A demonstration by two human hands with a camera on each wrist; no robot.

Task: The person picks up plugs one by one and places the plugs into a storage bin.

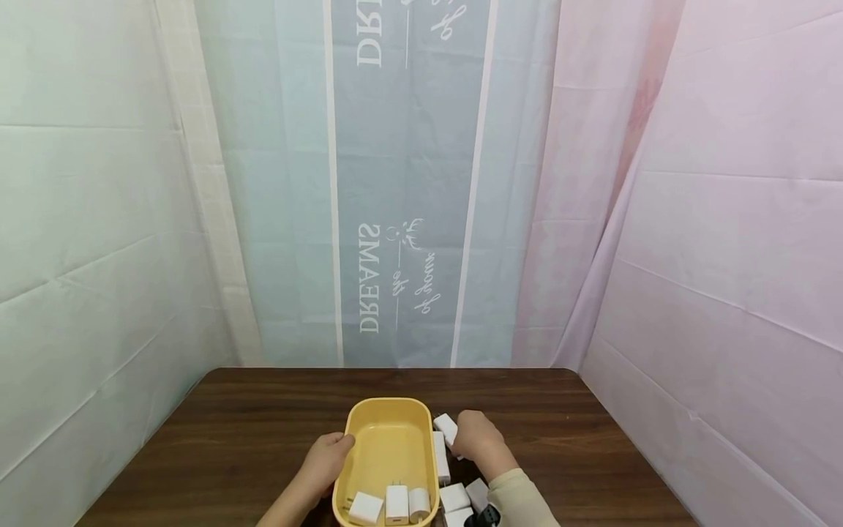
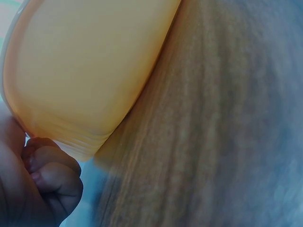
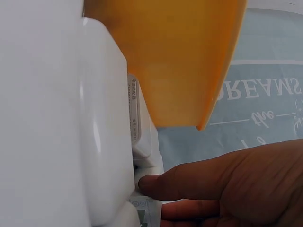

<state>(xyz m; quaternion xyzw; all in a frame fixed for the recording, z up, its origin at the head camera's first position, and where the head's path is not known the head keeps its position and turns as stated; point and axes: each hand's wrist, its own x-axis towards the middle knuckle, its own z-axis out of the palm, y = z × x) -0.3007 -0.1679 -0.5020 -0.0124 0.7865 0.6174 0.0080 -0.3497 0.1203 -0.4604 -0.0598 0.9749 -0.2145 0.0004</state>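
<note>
A yellow plastic bin (image 1: 385, 446) stands on the table with three white charger plugs (image 1: 397, 503) at its near end. My left hand (image 1: 327, 461) grips its left rim, thumb on top; in the left wrist view the curled fingers (image 2: 57, 177) lie against the bin's wall (image 2: 94, 71). On the bin's right side, my right hand (image 1: 477, 439) pinches a white charger plug (image 1: 446, 426) and hides part of it. The right wrist view shows the thumb (image 3: 189, 182) against a white charger, other fingers partly hidden below.
More white chargers (image 1: 454, 498) lie close together along the bin's right side, near the right forearm. A black object (image 1: 484, 517) sits at the right wrist. Brown wooden table (image 1: 263, 410) extends around the bin, with hanging cloth (image 1: 408, 183) behind and at both sides.
</note>
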